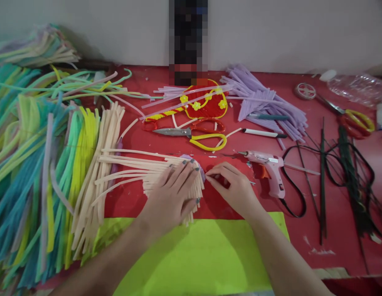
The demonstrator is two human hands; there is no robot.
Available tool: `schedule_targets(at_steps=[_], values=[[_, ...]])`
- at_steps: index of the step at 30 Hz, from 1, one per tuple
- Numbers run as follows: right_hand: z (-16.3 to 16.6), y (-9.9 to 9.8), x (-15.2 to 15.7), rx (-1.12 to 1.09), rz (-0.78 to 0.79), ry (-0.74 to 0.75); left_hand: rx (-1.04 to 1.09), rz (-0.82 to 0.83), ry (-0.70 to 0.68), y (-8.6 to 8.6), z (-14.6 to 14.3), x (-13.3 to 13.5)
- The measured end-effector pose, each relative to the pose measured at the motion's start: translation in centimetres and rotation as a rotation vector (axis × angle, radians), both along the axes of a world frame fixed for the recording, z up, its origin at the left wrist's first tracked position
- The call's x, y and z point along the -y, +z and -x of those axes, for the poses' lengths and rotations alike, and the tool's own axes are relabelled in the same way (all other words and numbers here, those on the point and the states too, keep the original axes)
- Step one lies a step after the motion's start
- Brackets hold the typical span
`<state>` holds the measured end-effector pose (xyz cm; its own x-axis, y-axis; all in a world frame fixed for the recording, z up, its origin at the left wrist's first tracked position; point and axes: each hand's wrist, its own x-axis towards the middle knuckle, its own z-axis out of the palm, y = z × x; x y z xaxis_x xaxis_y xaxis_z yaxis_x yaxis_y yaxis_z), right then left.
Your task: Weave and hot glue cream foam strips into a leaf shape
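My left hand [169,195] lies flat, fingers stretched out, on a layer of cream pipe cleaners [155,164]. Some of their long ends stick out to the left. A light purple piece [202,171] shows under the layer at its right edge, mostly hidden. Beside that edge, my right hand [235,187] is closed in a pinch, thumb against forefinger; whatever sits between the fingertips is too small to make out. A pink glue gun [271,166] rests to the right of this hand. Scissors with red and yellow handles [191,132] lie beyond both hands.
Bundles of coloured pipe cleaners [33,164] cover the left side. Purple pipe cleaners [255,94] and a red heart-shaped piece with yellow flowers [206,98] lie at the back. A yellow-green sheet [193,255] is in front. Dark stems [348,181] and second scissors [354,119] lie right.
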<state>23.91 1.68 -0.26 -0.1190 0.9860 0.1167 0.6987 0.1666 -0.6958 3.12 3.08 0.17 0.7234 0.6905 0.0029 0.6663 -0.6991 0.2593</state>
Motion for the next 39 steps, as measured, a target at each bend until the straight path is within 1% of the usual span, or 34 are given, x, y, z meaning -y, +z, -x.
schedule_targets(at_steps=[10, 17, 23, 29, 31, 34, 36, 39], values=[[-0.19, -0.05, -0.03, -0.034, 0.031, 0.000, 0.031, 0.013, -0.010, 0.21, 0.01, 0.07], [-0.32, 0.13, 0.02, -0.035, 0.032, -0.014, 0.014, 0.024, 0.003, 0.13, -0.06, 0.04], [-0.35, -0.02, 0.05, -0.039, 0.034, -0.009, 0.004, -0.006, 0.017, -0.10, -0.16, 0.03], [-0.03, 0.31, 0.14, -0.052, 0.014, -0.014, -0.009, -0.023, 0.030, -0.14, -0.24, 0.14], [0.09, 0.33, 0.21, -0.016, -0.023, 0.008, -0.012, -0.032, 0.037, -0.20, -0.24, 0.20], [0.08, 0.16, 0.33, 0.107, -0.073, 0.080, -0.007, -0.043, 0.049, -0.32, -0.23, 0.28], [-0.09, 0.04, 0.40, 0.175, -0.077, 0.135, -0.003, -0.045, 0.057, -0.38, -0.23, 0.32], [-0.49, 0.09, 0.54, 0.205, -0.064, 0.195, -0.003, -0.038, 0.056, -0.43, -0.23, 0.33]])
